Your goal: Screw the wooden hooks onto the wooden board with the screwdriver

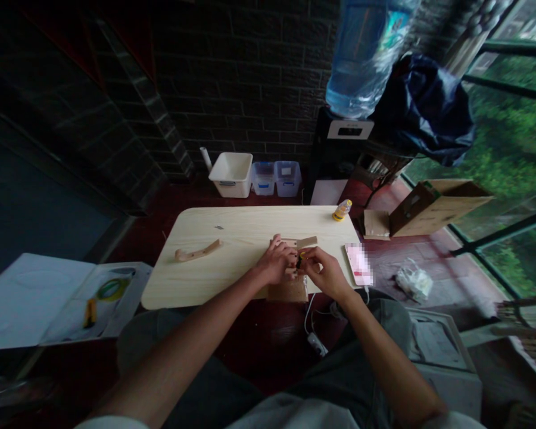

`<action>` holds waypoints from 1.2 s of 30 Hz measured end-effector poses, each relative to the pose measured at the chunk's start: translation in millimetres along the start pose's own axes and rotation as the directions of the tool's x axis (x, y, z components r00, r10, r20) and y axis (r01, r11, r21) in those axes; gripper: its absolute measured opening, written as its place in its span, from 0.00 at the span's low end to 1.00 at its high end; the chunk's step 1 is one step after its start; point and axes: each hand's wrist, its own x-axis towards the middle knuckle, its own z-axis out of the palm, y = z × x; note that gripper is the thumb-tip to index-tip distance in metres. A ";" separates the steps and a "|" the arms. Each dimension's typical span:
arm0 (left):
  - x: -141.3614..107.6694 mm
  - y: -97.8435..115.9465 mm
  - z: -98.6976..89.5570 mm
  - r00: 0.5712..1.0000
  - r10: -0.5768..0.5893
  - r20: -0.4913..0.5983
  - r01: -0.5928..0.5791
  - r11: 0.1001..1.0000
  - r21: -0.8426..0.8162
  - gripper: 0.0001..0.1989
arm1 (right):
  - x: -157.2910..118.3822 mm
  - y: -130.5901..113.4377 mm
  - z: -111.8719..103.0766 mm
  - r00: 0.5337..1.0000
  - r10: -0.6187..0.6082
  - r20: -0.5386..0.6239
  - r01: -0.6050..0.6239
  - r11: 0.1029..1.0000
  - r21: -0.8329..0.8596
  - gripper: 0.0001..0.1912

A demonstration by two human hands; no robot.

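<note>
In the head view, a pale wood-topped desk [245, 220] stands in front of the seated person, with both hands near the middle of its near edge. The right hand [325, 271] has its thumb and fingers closed on a small black-and-yellow item [301, 257], whose exact shape is too small to make out. The left hand [274, 262] lies just beside it, fingers bent over the wooden parts [309, 241]; whether it grips them or only steadies them, I cannot tell. These parts sit right of the desk's centre, one end showing beyond the fingers towards the far edge. Below the hands, a flat brown piece [288, 291] reaches the near edge.

Towards the left edge lies a curved wooden piece [199, 251], well apart from the hands. Small dark bits [218, 227] lie nearer the far edge, left of centre. A clear bottle with yellow ends [342, 211] is by the far right corner. A pink phone [357, 265] lies along the right edge, near the near right corner, with a white cable at its lower end.
</note>
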 end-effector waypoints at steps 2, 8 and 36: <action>-0.5 0.8 0.3 1.000 -0.005 -0.009 0.005 1.000 0.004 0.16 | 0.6 0.3 -0.5 1.000 0.001 0.010 -0.001 1.000 -0.010 0.03; -0.8 -0.4 2.8 1.000 -0.007 -0.010 0.007 1.000 0.004 0.18 | -4.0 1.9 4.4 0.999 -0.009 -0.046 0.009 1.000 0.001 0.03; 0.4 1.0 2.0 1.000 -0.001 -0.004 0.001 1.000 0.023 0.14 | -6.3 -2.0 1.3 0.999 0.022 -0.025 -0.022 0.999 0.029 0.05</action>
